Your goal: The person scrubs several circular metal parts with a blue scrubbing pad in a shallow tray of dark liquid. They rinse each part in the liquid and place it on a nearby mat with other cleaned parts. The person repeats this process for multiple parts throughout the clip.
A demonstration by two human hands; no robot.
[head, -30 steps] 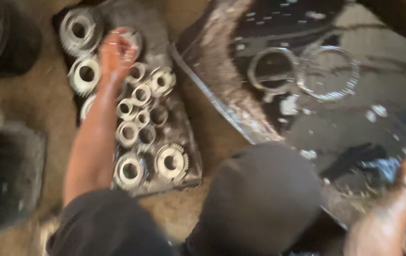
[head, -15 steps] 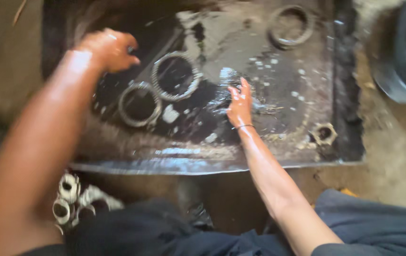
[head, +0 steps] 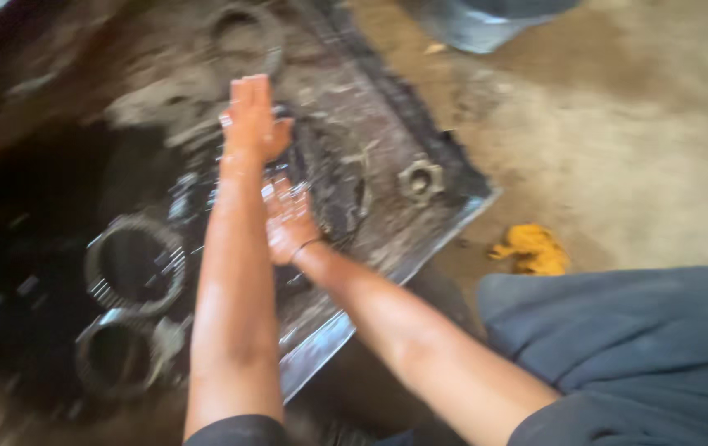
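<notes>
Both my hands are over a shallow metal tray [head: 420, 248] that holds dark oily liquid. My left hand [head: 251, 116] is stretched out flat, fingers straight, above the wet tray floor, and holds nothing. My right hand [head: 288, 221], wet and with a thin band at the wrist, lies just behind it with fingers spread, touching or just over the tray bottom. Two toothed metal rings [head: 135, 264] [head: 118, 357] lie in the liquid left of my left forearm. Another ring [head: 242, 33] lies at the far end. The picture is blurred.
A large hexagonal nut [head: 418, 177] sits near the tray's right corner. A yellow rag [head: 532, 248] lies on the dusty concrete floor to the right. A grey metal container [head: 486, 21] stands at the top. My dark trouser leg [head: 618, 355] fills the lower right.
The view has swung and tilted. My left hand left the holder of bearings and came over the tray, now close ahead of my right hand, which stays low on the wet tray floor.
</notes>
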